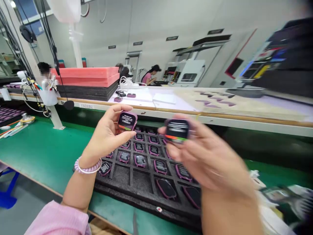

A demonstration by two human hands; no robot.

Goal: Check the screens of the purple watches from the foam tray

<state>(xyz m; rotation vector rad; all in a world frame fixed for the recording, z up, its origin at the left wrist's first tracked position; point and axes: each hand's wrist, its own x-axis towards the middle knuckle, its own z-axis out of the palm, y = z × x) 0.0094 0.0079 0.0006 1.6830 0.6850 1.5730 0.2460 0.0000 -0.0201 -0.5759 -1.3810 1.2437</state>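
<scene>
My left hand (106, 137) is raised over a black foam tray (137, 191) and pinches a small pink-rimmed device with a black labelled face (127, 121). My right hand (202, 156), blurred by motion, grips a second pink-rimmed device (177, 130) between thumb and fingers. The tray lies on the green bench (44, 153) below both hands. Its pockets hold several more of the same devices (140, 160), most face up with white text. A beaded bracelet (86, 168) sits on my left wrist.
A raised white shelf (171, 107) runs behind the tray, bearing stacked pink and black foam sheets (88, 83) and loose devices. Cables and a white holder (47, 96) hang at the left. Other people sit at benches far behind. Blurred packaging (283, 199) lies at the right.
</scene>
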